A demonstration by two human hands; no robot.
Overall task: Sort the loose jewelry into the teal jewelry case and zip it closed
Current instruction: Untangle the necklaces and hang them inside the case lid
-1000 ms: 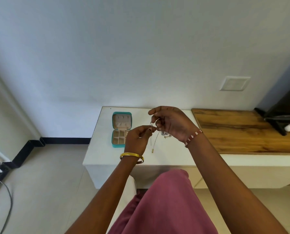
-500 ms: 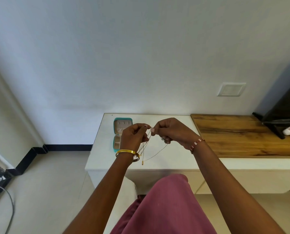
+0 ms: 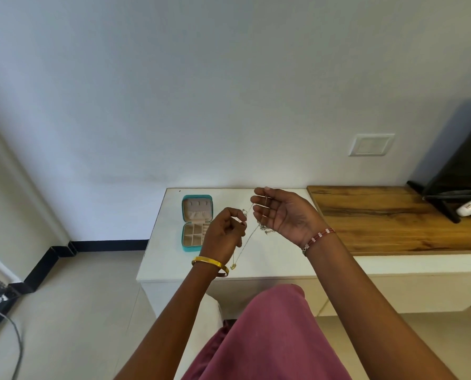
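Thin gold necklace (image 3: 245,242) at the centre of the frame, strung between both hands above the white table (image 3: 278,259), its small pendant hanging low near the table's front edge. Left hand (image 3: 224,234), fingers curled, pinches the chain at the fingertips; a gold bangle (image 3: 209,264) circles its wrist. Right hand (image 3: 286,215), palm turned up, fingers relaxed and slightly bent, with the chain draped over the fingertips; a red-and-white bracelet (image 3: 318,239) sits on its wrist. Teal case (image 3: 197,223) lies open on the table, left of the hands, compartments showing. Small pile of silver jewelry (image 3: 266,229) rests on the table just below the right hand. Wooden countertop (image 3: 393,220) extends to the right.
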